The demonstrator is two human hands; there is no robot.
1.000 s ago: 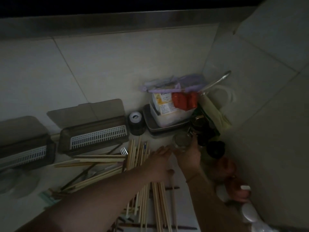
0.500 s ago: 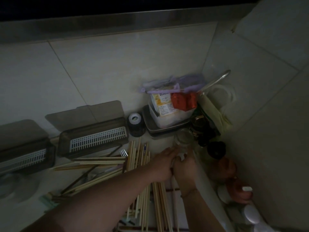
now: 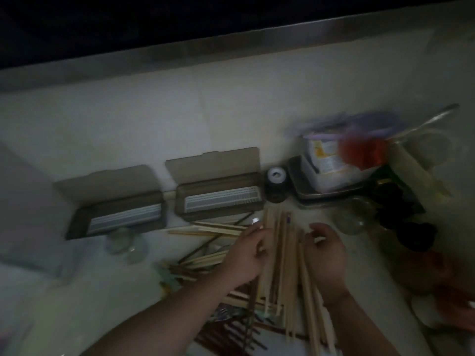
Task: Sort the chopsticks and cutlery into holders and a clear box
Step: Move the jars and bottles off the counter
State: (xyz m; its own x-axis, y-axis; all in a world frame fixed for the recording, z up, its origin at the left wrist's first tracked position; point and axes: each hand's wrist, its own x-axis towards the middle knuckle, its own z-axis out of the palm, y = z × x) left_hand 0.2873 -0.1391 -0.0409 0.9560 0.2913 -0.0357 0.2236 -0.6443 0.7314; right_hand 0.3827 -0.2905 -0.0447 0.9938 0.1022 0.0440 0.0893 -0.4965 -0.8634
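Observation:
A heap of pale wooden chopsticks (image 3: pixel 284 255) lies on the dim counter, with darker brown chopsticks (image 3: pixel 231 332) under it near the front. My left hand (image 3: pixel 248 253) rests on the left side of the heap, fingers curled around some sticks. My right hand (image 3: pixel 325 255) hovers over the right side, fingers apart and bent. Two brown holders with open lids and white slotted inserts stand against the wall: one holder (image 3: pixel 218 199) behind the heap, the other holder (image 3: pixel 118 214) further left. A fork tip (image 3: pixel 255 220) glints by my left fingers.
A clear glass jar (image 3: pixel 352 217) stands right of the heap. A small dark jar (image 3: pixel 275 185), a metal tray with plastic tubs (image 3: pixel 331 176) and dark bottles (image 3: pixel 401 214) crowd the right corner. A clear glass lid (image 3: pixel 126 244) lies front of the left holder.
The view has swung left, bringing both holders into frame. My hands have left the glass jar and come down apart onto the chopstick heap.

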